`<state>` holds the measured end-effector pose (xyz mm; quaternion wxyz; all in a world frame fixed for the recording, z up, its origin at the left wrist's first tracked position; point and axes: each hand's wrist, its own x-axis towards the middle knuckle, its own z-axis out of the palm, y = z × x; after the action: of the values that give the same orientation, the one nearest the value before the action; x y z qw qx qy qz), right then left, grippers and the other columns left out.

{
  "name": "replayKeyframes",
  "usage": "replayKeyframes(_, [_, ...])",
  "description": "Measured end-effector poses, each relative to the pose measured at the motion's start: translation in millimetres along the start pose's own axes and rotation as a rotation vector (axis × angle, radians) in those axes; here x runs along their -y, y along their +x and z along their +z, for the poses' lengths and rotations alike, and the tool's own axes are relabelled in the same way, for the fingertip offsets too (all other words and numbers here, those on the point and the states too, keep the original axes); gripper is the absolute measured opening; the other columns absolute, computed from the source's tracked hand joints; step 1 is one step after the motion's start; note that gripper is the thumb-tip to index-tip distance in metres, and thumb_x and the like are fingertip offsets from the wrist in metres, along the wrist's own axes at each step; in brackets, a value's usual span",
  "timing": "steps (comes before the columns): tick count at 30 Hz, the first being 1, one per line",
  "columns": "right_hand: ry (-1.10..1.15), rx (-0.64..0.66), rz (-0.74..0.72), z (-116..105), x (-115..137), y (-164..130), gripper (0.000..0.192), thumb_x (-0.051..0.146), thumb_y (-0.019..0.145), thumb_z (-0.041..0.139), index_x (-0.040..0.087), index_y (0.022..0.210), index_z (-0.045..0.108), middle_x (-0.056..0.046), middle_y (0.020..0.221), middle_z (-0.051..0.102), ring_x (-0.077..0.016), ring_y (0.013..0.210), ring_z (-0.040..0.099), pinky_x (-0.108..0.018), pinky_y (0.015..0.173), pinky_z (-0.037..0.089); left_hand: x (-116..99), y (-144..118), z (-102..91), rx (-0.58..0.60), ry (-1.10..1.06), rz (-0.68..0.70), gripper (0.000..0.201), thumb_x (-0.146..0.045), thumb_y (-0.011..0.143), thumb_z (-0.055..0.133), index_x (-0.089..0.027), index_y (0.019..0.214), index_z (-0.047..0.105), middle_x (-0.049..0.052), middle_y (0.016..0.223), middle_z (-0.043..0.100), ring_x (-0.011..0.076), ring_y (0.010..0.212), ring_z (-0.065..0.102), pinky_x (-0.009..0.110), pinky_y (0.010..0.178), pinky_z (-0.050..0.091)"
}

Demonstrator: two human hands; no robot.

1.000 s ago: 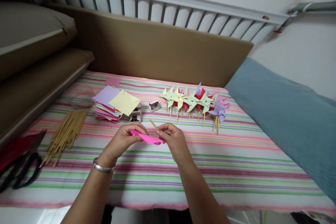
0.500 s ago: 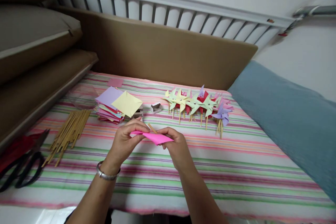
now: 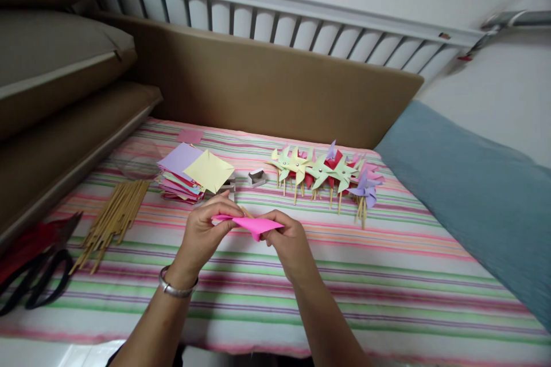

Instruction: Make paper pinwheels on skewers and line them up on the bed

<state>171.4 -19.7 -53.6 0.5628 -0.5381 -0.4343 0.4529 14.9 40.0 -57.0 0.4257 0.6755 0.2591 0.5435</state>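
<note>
Both my hands hold a pink paper piece (image 3: 253, 223) just above the striped cloth (image 3: 387, 275). My left hand (image 3: 206, 232), with a silver bangle on the wrist, pinches its left end. My right hand (image 3: 290, 243) grips its right side together with a thin wooden stick (image 3: 247, 211), whose tip pokes out behind the paper. Beyond the hands lies a row of finished paper pinwheels (image 3: 325, 172) on sticks.
A stack of coloured paper squares (image 3: 193, 175) and a bundle of wooden sticks (image 3: 112, 223) lie to the left. Black-handled scissors (image 3: 32, 281) rest at the far left edge. Two small metal pieces (image 3: 257, 176) sit mid-table. A brown board stands behind, a blue cushion (image 3: 473, 200) at right.
The pink paper has been turned flatter and shifted a little right between my hands. The stick, standing clear above the paper before, is now mostly hidden behind it.
</note>
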Motion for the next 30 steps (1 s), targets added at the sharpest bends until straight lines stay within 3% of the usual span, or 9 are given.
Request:
replayKeyframes(15, [0.026, -0.007, -0.025, 0.9, 2.6, -0.5, 0.009, 0.013, 0.064, 0.06, 0.018, 0.068, 0.066, 0.003, 0.061, 0.061, -0.009, 0.053, 0.049, -0.02, 0.048, 0.038, 4.3, -0.1, -0.5, 0.03, 0.02, 0.077, 0.012, -0.014, 0.072, 0.069, -0.025, 0.076, 0.071, -0.001, 0.075, 0.071, 0.0157, 0.076, 0.064, 0.043, 0.102, 0.035])
replayKeyframes(30, [0.007, -0.007, -0.028, 0.2, 1.9, -0.2, 0.008, 0.014, 0.064, 0.061, 0.018, 0.069, 0.066, 0.003, 0.06, 0.06, -0.009, 0.053, 0.048, -0.02, 0.048, 0.038, 3.7, -1.1, -0.9, 0.022, 0.018, 0.058, 0.013, -0.013, 0.072, 0.069, -0.025, 0.077, 0.071, -0.001, 0.075, 0.071, 0.0149, 0.076, 0.064, 0.042, 0.103, 0.034])
